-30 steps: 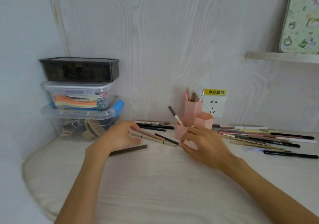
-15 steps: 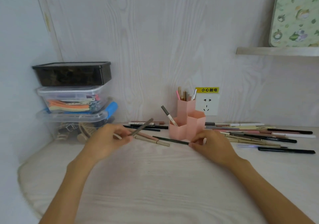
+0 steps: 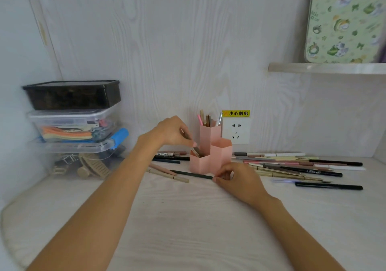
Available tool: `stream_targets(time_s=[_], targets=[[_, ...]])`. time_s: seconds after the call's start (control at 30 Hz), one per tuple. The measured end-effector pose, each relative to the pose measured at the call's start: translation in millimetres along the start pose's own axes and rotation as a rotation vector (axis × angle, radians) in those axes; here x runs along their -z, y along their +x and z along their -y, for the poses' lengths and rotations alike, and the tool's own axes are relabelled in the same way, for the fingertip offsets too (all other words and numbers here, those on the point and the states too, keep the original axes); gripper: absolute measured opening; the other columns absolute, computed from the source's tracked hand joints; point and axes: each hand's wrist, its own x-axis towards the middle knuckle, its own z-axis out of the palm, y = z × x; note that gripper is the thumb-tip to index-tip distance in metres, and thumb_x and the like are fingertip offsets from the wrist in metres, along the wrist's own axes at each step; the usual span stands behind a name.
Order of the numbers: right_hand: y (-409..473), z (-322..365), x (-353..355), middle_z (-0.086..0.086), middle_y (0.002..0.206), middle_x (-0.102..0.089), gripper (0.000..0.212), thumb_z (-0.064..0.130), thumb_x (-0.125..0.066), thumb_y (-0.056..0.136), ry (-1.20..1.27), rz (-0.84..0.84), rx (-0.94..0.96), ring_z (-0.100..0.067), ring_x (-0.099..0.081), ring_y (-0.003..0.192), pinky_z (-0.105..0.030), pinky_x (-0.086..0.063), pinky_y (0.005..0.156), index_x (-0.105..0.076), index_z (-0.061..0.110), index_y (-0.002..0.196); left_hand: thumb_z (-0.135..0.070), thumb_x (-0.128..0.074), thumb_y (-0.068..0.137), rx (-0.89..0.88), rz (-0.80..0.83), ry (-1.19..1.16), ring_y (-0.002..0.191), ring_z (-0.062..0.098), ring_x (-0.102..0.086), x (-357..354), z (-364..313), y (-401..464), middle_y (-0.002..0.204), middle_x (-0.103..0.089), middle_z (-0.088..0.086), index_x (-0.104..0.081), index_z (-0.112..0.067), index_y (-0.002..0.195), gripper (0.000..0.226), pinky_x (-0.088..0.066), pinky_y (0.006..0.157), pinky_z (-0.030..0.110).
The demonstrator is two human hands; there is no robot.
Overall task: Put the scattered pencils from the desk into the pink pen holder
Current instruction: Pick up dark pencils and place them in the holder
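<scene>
The pink pen holder (image 3: 219,156) stands at the back of the desk, made of three hexagonal tubes; the tall rear tube holds several pencils. My left hand (image 3: 172,133) hovers above the low front-left tube, pinching a grey-brown pencil (image 3: 195,152) whose lower end is inside that tube. In front of the holder my right hand (image 3: 236,180) rests on the desk, its fingertips pinched on the right end of a black pencil (image 3: 191,174) lying flat. Two beige pencils (image 3: 167,172) lie to the left. Many scattered pencils (image 3: 292,166) lie to the right.
Stacked plastic storage boxes (image 3: 73,116) fill the back left corner. A wall socket (image 3: 236,133) with a yellow warning label sits just behind the holder. A shelf (image 3: 325,68) juts out at the upper right. More pencils (image 3: 169,157) lie behind my left forearm.
My left hand lifted the grey-brown pencil off the desk, carried it right and lowered its end into the front-left tube. My right hand slid from the holder's base to the black pencil's end.
</scene>
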Motion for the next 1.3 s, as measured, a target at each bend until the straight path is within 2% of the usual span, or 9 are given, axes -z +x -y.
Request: stream_targets(time_s=[0.2, 0.3, 0.4, 0.53, 0.63, 0.8, 1.07, 1.2, 1.3], targets=[[-0.1, 0.6, -0.2, 0.019, 0.071, -0.060, 0.009, 0.038, -0.070, 0.078, 0.020, 0.008, 0.009, 0.001, -0.052, 0.066, -0.014, -0.036, 0.058, -0.072, 0.031, 0.082, -0.019, -0.079, 0.073, 0.166, -0.297, -0.477, 0.108, 0.023, -0.062, -41.3, 3.3, 5.8, 0.111, -0.070, 0.010, -0.062, -0.009, 0.119, 0.049, -0.048, 0.096, 0.044], [0.8, -0.2, -0.5, 0.019, 0.073, -0.061, 0.009, 0.038, -0.070, 0.077, 0.029, 0.012, -0.003, 0.002, -0.053, 0.067, -0.015, -0.040, 0.060, -0.072, 0.031, 0.082, -0.017, -0.072, 0.079, 0.149, -0.418, -0.549, 0.097, 0.020, -0.066, -41.8, 21.1, -8.8, 0.102, -0.072, 0.009, -0.063, -0.017, 0.116, 0.038, -0.051, 0.092, 0.043], [1.7, -0.6, -1.1, 0.014, 0.076, -0.067, 0.011, 0.038, -0.070, 0.076, 0.028, 0.020, -0.024, -0.005, -0.058, 0.071, -0.024, -0.050, 0.066, -0.073, 0.029, 0.081, -0.025, -0.068, 0.083, 0.119, -0.497, -0.313, 0.084, 0.011, -0.068, -38.7, 54.4, -38.3, 0.090, -0.072, -0.007, -0.069, -0.031, 0.093, 0.012, -0.054, 0.081, 0.033], [3.0, 0.0, -0.2, 0.016, 0.077, -0.067, 0.008, 0.037, -0.071, 0.076, 0.034, 0.041, -0.031, -0.003, -0.059, 0.072, -0.020, -0.046, 0.065, -0.073, 0.030, 0.080, -0.029, -0.055, 0.091, 0.211, -0.334, 0.098, 0.109, 0.018, -0.061, -51.5, 99.5, -70.0, 0.117, -0.067, -0.008, -0.064, -0.035, 0.115, 0.026, -0.046, 0.082, 0.032], [1.9, 2.4, 3.1, 0.018, 0.077, -0.064, 0.001, 0.032, -0.070, 0.078, 0.048, 0.073, -0.016, 0.000, -0.057, 0.072, -0.017, -0.040, 0.064, -0.071, 0.033, 0.078, -0.024, -0.052, 0.092, 0.163, -0.245, 0.109, 0.123, 0.019, -0.051, -64.1, 110.9, -74.1, 0.136, -0.054, -0.005, -0.058, -0.030, 0.126, 0.035, -0.043, 0.098, 0.034], [2.0, 14.6, 23.2, 0.010, 0.085, -0.065, 0.004, 0.022, -0.064, 0.086, 0.179, 0.041, -0.016, -0.005, -0.061, 0.065, -0.012, -0.043, 0.057, -0.066, 0.024, 0.086, -0.029, -0.060, 0.085, 0.061, -0.337, 0.058, 0.107, 0.014, -0.057, -73.0, 104.4, -71.9, 0.114, -0.063, -0.013, -0.067, -0.036, 0.109, 0.026, -0.047, 0.087, 0.031], [16.4, 50.2, 75.2, 0.001, 0.085, -0.065, 0.011, 0.011, -0.048, 0.095, 0.654, -0.567, 0.032, -0.007, -0.069, 0.068, -0.017, -0.056, 0.062, -0.059, 0.014, 0.097, -0.031, -0.061, 0.085, -0.125, -0.281, -0.008, 0.105, 0.004, -0.056, -80.0, 100.3, -69.8, 0.113, -0.065, -0.022, -0.062, -0.043, 0.115, 0.032, -0.038, 0.082, 0.018], [44.5, 63.4, 93.9, 0.000, 0.079, -0.054, 0.010, 0.013, -0.036, 0.099, 0.370, -0.738, 0.074, -0.014, -0.057, 0.065, -0.025, -0.047, 0.062, -0.046, 0.013, 0.101, -0.017, -0.059, 0.085, -0.138, -0.358, -0.011, 0.110, 0.007, -0.058, -79.1, 99.8, -70.8, 0.120, -0.063, -0.019, -0.062, -0.040, 0.117, 0.040, -0.041, 0.088, 0.020], [65.2, 71.4, 100.2, 0.000, 0.075, -0.048, 0.012, 0.014, -0.033, 0.099, 0.076, -0.648, 0.110, -0.014, -0.045, 0.059, -0.026, -0.033, 0.051, -0.043, 0.010, 0.102, -0.014, -0.059, 0.085, -0.069, -0.433, 0.011, 0.103, 0.007, -0.060, -77.6, 100.3, -71.1, 0.116, -0.063, -0.015, -0.062, -0.037, 0.114, 0.037, -0.043, 0.092, 0.028]])
